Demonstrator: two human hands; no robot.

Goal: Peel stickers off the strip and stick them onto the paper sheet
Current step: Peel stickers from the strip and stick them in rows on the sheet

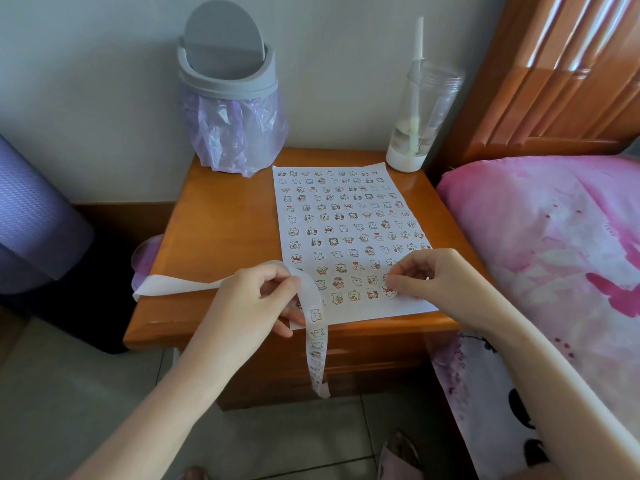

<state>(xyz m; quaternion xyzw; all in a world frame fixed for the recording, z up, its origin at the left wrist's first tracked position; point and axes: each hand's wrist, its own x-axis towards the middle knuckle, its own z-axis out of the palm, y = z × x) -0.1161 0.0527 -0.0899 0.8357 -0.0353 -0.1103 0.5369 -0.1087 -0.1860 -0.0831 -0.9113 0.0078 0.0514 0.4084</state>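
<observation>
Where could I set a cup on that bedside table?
The orange wooden bedside table is bare left of the white paper sheet, between grey lidded bin and white sticker strip, and narrowly to its right, this side of the clear plastic bottle. Crowded at the near edge: left hand grips the strip, right hand pinches a sticker.

Wooden nightstand [221, 216] against wall. Back left on it: grey swing-lid bin [227, 77], purple bag liner [239, 133] hanging out. Back right corner: clear bottle [420, 116], white base, straw [418, 39] upright inside. Right: wooden headboard [554, 71], pink pillow [540, 230]. Left: purple rolled mat [31, 209]. Tiled floor [69, 393].
</observation>
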